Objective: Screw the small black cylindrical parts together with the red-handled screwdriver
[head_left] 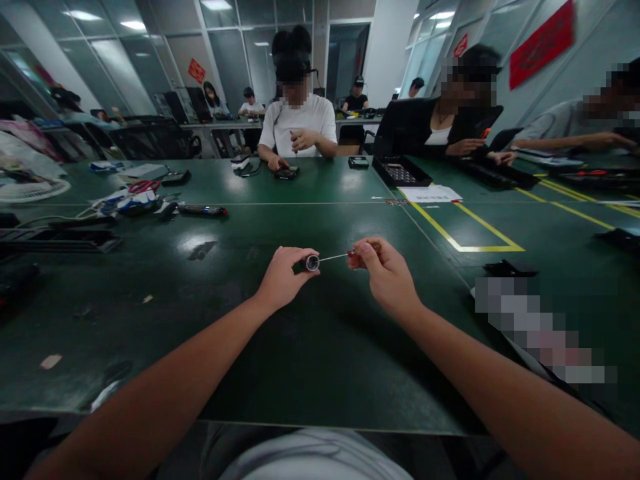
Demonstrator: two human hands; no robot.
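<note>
One black cylinder, silver-rimmed

Ceiling lights glow above a dim, glare-spotted tabletop.

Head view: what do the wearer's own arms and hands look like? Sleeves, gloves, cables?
Bare, ungloved left hand and right hand. Left forearm and right forearm taper to the wrists; no sleeves, watches, cables or markings visible. Rings: too small to tell. Pale grey-and-white cloth, probably clothing, at bottom edge.

The right hand partly hides the handle of the thin-shafted tool.
</note>
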